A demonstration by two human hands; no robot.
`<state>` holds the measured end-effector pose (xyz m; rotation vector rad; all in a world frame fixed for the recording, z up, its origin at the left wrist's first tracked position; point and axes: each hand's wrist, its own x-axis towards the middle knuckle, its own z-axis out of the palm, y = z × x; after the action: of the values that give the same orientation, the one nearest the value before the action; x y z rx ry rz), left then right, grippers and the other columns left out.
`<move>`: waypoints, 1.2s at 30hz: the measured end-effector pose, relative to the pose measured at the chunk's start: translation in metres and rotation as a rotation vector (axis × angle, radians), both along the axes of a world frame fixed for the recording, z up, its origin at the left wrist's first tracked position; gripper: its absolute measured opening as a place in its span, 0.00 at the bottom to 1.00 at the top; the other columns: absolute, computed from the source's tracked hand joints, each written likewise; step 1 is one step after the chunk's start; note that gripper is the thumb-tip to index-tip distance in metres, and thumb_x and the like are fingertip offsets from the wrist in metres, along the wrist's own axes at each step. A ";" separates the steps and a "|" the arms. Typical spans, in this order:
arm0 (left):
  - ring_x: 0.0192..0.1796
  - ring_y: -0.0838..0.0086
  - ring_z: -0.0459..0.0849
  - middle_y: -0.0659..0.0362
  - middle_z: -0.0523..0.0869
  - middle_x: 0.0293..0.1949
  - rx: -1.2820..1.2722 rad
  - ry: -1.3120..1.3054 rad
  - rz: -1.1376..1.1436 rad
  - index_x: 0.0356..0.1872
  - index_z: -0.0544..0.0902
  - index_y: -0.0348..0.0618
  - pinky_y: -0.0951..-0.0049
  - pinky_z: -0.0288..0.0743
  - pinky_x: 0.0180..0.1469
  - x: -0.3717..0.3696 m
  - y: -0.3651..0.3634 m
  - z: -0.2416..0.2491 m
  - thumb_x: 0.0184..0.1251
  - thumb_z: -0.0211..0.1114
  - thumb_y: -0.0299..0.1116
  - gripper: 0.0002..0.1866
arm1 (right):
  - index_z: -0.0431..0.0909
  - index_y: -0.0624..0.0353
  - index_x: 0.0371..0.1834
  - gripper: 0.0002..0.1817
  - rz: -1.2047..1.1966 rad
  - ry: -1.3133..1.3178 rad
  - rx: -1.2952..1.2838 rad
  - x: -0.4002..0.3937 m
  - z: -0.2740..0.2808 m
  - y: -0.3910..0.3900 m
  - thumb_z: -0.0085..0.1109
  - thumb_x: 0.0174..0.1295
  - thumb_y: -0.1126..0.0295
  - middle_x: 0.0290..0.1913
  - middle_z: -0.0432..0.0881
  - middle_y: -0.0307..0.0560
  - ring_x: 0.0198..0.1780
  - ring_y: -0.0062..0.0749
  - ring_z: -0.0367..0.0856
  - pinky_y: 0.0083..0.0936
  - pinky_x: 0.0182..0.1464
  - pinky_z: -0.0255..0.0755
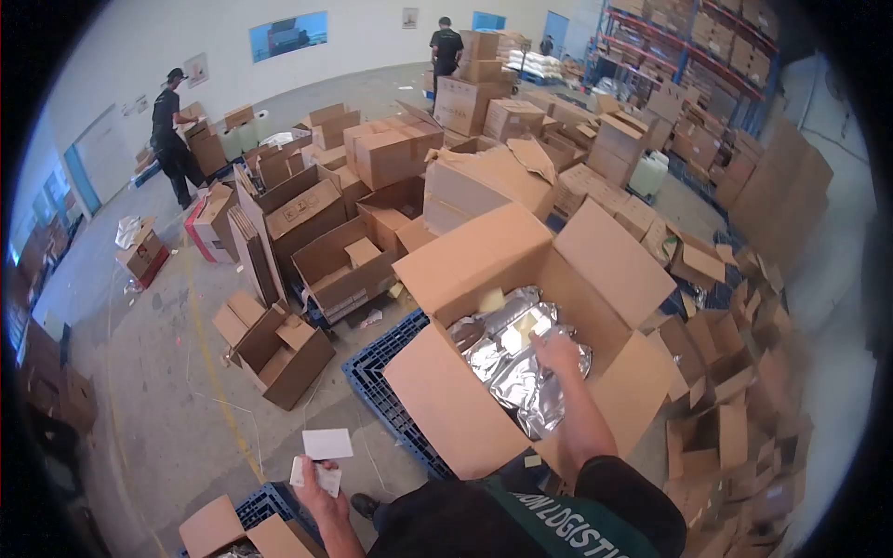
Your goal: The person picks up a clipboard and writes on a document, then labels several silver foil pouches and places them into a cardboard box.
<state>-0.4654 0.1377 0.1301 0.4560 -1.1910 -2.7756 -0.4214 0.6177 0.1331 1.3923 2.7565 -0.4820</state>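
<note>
Warehouse floor [167, 372] of grey concrete spreads under heaps of opened cardboard boxes, with loaded shelving [688, 46] along the far right. Nearest the person stands a large open carton [465, 409] on a blue plastic pallet [381, 372], its four flaps splayed outward; inside lie crumpled silver foil bags [516, 377] with a few pale yellow slips among them. Over the carton's near flap the right arm stretches forward, and the right hand [556, 352] rests down on the foil bags, its fingers curled onto the foil, though whether they actually pinch a bag cannot be told. Low at the left, the left hand [314, 485] is held over the floor beside a second blue pallet [270, 507], fingers closed around a few white cards [321, 460], one card standing up above the others. Further off, two other people in dark clothes [170, 139] [446, 51] stand among the boxes.
</note>
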 end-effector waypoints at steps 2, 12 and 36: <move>0.31 0.76 0.79 0.58 0.81 0.34 -0.027 -0.080 -0.006 0.42 0.76 0.38 0.75 0.74 0.34 0.006 -0.019 -0.018 0.68 0.61 0.32 0.08 | 0.79 0.71 0.49 0.39 -0.049 0.078 0.021 -0.009 -0.021 -0.004 0.45 0.62 0.39 0.51 0.79 0.71 0.54 0.58 0.78 0.45 0.57 0.70; 0.45 0.73 0.82 0.56 0.82 0.46 -0.153 0.047 0.132 0.47 0.77 0.40 0.69 0.77 0.47 -0.005 0.017 0.016 0.71 0.60 0.34 0.10 | 0.73 0.66 0.17 0.15 0.329 0.811 0.123 0.021 0.087 0.015 0.65 0.51 0.66 0.15 0.73 0.48 0.21 0.29 0.70 0.31 0.27 0.64; 0.75 0.55 0.58 0.41 0.61 0.71 -1.560 1.066 -0.280 0.40 0.74 0.41 0.54 0.50 0.74 0.068 -0.016 0.099 0.47 0.64 0.32 0.16 | 0.59 0.54 0.16 0.17 1.105 1.121 -1.292 -0.111 0.209 -0.268 0.57 0.57 0.77 0.19 0.63 0.36 0.22 0.22 0.63 0.26 0.29 0.71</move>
<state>-0.3977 0.1214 0.2289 -1.1310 -2.3238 -0.9474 -0.5322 0.3498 0.3426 -0.8384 1.9754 -2.5553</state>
